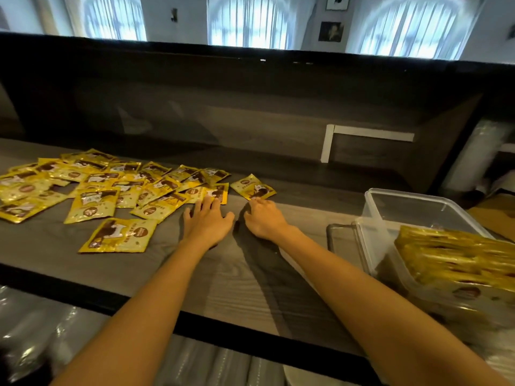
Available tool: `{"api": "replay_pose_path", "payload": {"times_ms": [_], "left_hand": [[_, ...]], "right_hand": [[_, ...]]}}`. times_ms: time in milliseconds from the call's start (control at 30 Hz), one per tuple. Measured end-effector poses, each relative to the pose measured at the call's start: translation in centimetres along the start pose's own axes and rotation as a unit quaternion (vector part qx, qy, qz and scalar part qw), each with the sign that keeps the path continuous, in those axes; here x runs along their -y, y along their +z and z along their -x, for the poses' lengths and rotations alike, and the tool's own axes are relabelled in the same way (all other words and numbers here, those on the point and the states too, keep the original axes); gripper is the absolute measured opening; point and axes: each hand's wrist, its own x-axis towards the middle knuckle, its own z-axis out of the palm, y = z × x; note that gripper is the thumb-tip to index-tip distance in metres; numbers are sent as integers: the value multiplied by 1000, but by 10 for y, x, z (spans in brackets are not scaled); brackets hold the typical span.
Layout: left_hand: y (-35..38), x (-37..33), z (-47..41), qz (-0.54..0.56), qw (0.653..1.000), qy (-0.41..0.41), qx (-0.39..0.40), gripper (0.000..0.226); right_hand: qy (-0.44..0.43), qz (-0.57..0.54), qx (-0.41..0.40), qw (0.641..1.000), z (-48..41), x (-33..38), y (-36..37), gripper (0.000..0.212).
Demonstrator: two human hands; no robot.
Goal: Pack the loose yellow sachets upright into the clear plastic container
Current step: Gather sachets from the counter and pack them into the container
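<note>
— The sachets?
— Loose yellow sachets [97, 188] are strewn on the counter [245, 288]; a packed row [457, 254] stands in the clear container [374, 218], right.
— Each grip?
— Apart – left hand [207, 220] flat, fingertips on the pile's edge; right hand [264, 218] touching a lone sachet [253, 187].

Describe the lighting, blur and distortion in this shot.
Head view: the windows are blown out white; the wide lens bows the near edge of the table; the packed sachets in the clear container smear with blur, the loose sachets look sharper with glare; also head view, the right hand casts a dark shadow toward the left hand.
</note>
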Motion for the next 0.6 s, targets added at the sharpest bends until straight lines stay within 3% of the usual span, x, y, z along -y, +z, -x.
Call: {"api": "replay_pose_path", "payload": {"times_ms": [200, 267, 367, 500, 600], "left_hand": [[-9, -3, 25, 67, 996, 52, -18, 42], [-9, -7, 36, 89, 994, 62, -9, 37], [-10, -11, 49, 118, 990, 78, -13, 38], [-12, -16, 56, 84, 990, 95, -60, 30], [-13, -20, 53, 65, 991, 91, -70, 38]], "right_hand": [[12, 81, -69, 994, 36, -8, -14, 35], [8, 77, -86, 993, 49, -14, -18, 21], [-5, 67, -68, 995, 69, -23, -23, 34], [-1, 27, -62, 998, 83, -26, -34, 19], [8, -4, -85, 996, 71, -27, -40, 23]]}}
